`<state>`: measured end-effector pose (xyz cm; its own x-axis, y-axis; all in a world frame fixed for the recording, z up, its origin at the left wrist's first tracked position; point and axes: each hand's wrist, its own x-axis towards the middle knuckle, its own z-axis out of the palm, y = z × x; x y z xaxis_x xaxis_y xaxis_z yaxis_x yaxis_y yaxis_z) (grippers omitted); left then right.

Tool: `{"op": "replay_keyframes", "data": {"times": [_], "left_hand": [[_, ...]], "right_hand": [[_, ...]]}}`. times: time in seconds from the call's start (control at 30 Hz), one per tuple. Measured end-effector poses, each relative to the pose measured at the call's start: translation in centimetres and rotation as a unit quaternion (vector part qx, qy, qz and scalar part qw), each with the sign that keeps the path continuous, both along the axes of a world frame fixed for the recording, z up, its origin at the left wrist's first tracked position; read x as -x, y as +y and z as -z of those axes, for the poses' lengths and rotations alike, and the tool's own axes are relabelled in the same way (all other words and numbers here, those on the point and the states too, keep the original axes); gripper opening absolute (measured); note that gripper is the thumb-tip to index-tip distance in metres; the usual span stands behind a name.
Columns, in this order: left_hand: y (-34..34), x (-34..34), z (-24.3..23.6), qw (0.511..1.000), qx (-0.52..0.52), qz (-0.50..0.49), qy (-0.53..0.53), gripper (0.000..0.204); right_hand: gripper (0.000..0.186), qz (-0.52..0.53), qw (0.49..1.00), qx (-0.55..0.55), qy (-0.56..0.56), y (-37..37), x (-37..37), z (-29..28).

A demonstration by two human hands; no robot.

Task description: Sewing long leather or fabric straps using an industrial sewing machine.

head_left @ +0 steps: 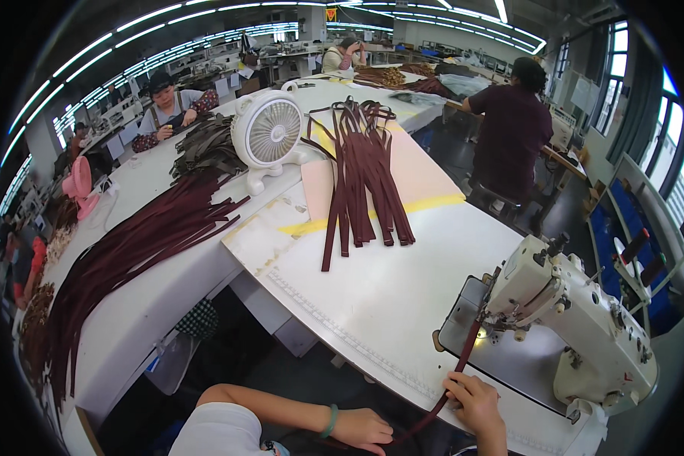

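Observation:
A dark maroon strap (pixel 469 348) runs from under the needle area of a white sewing machine (pixel 543 292) toward me, over the table edge. My right hand (pixel 475 404) pinches it between thumb and fingers just in front of the machine's metal plate. Beyond that, the strap hangs down and left to my left hand (pixel 362 429), whose fingers close round it below the table edge. A green bangle circles my left wrist. The machine's small lamp lights the spot by the strap. Where the strap goes past my left hand is hard to see.
A bundle of maroon straps (pixel 361 178) lies on the white worktable (pixel 387 296). Left are a long pile of maroon straps (pixel 121 243), a white fan (pixel 270 137) and a pink fan (pixel 80 186). Several people sit working beyond. Thread spools (pixel 634 247) stand right of the machine.

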<state>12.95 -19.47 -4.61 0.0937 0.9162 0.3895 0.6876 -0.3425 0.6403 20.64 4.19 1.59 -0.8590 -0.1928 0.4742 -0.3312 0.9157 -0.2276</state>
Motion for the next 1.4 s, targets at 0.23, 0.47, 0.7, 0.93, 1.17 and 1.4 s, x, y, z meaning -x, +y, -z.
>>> {"op": "replay_keyframes", "data": {"times": [0.23,0.47,0.7,0.93,1.17,1.4], "left_hand": [[-0.6,15.9,-8.0,0.763,-0.054,-0.595,0.245,0.027],[-4.0,22.9,-5.8,0.788,0.083,-0.599,0.114,0.02],[-3.6,16.7,-9.3,0.768,-0.13,-0.531,0.334,0.009],[-2.7,7.6,-8.4,0.892,-0.23,-0.082,0.38,0.023],[-4.1,11.8,-5.1,0.933,-0.051,-0.165,0.316,0.037],[-7.6,6.4,-4.6,0.956,-0.11,-0.05,0.269,0.023]], "right_hand": [[0.034,0.005,1.0,-0.004,-0.006,0.0,-0.1,-0.3],[0.035,0.017,1.0,0.002,0.0,-0.2,0.0,0.3],[0.035,0.032,0.999,0.019,-0.004,-0.4,0.1,-0.2],[0.031,0.017,1.0,0.006,0.007,-0.1,0.0,0.1],[0.031,0.005,1.0,0.003,0.005,-0.4,0.0,-0.2],[0.029,0.013,1.0,0.004,0.006,-0.3,-0.3,0.3]]}}
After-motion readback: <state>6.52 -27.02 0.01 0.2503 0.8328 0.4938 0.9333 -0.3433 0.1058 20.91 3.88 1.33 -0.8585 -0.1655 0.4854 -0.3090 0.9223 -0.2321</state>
